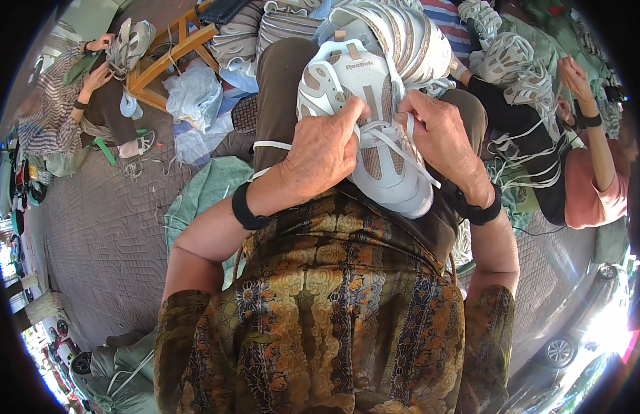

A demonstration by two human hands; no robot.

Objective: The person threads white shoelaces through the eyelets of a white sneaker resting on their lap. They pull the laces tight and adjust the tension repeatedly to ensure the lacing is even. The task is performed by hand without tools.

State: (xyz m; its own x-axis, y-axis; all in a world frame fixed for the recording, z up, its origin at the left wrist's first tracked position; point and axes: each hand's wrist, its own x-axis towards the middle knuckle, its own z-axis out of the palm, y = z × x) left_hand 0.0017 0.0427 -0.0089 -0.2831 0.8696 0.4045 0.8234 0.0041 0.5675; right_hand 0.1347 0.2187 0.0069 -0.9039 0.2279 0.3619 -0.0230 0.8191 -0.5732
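Observation:
A white and beige sneaker [375, 131] rests on my lap, toe toward me. My left hand [323, 148] grips its left side with the thumb up at the lacing. My right hand [441, 134] pinches a white shoelace [403, 152] over the eyelets. Loose lace ends hang down both sides of the shoe. Each of my wrists wears a black band. A second sneaker of the same kind [403, 34] lies just beyond, by my knees.
A person at the right [589, 172] handles white sneakers [520, 69] with long laces. Another person at the far left [65, 96] holds a shoe beside a wooden stool [175, 48]. Plastic bags [192, 93] and a green sheet [210, 186] lie on the grey quilted mat.

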